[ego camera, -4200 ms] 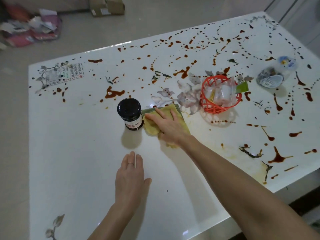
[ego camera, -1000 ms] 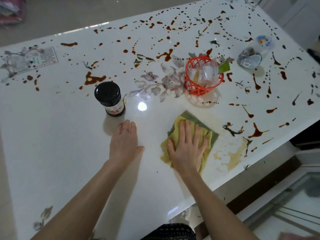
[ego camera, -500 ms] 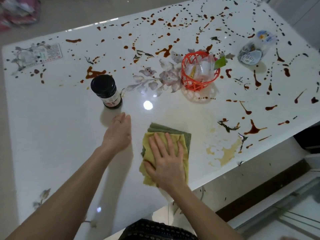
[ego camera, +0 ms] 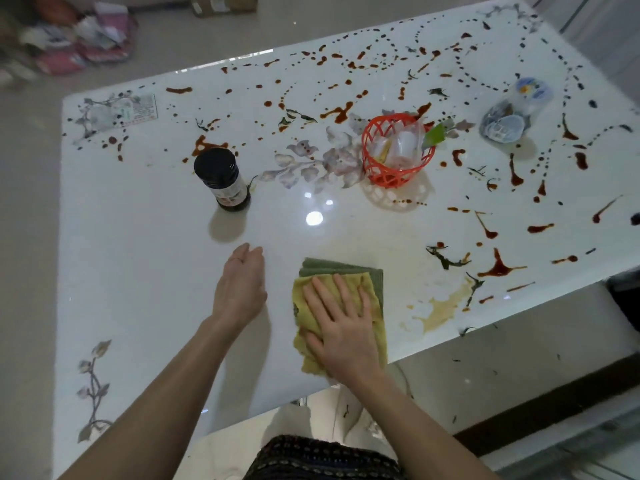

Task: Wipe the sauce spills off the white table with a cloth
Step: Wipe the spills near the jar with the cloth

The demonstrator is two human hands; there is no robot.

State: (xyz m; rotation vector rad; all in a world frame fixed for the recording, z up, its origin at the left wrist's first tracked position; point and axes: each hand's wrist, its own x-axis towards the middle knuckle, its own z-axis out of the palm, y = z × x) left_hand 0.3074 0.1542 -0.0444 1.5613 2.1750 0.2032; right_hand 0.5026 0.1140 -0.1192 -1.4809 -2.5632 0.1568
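We see three containers on the white bench (ego camera: 138, 271). An orange mesh basket (ego camera: 375, 166) stands around the middle, holding clear plastic packets and a green scrap at its rim. A dark jar (ego camera: 223, 178) with a black lid, closed and upright, stands towards the left edge; we cannot see what it holds. Near the far right corner lies a clear plastic tub (ego camera: 505, 124), too blurred for us to read its contents.

The bench's right edge runs out of frame, cutting off some of the spills. The sticker (ego camera: 121, 110) at the far left corner is unreadable. The heap on the floor (ego camera: 76, 39) beyond the bench is a blur.

The cloth (ego camera: 346, 268), yellow over green and folded, lies flat by the near edge, right of the middle. Our right hand (ego camera: 341, 327) presses down on it, palm flat and fingers spread, hiding much of the yellow layer. Our left hand (ego camera: 240, 289) rests on bare bench just left of the cloth, not touching it, with fingers straight and close together, holding nothing. Brown sauce spills (ego camera: 498, 266) dot the far half and the right side, and a pale smear (ego camera: 443, 310) lies to the right of the cloth at the near edge.
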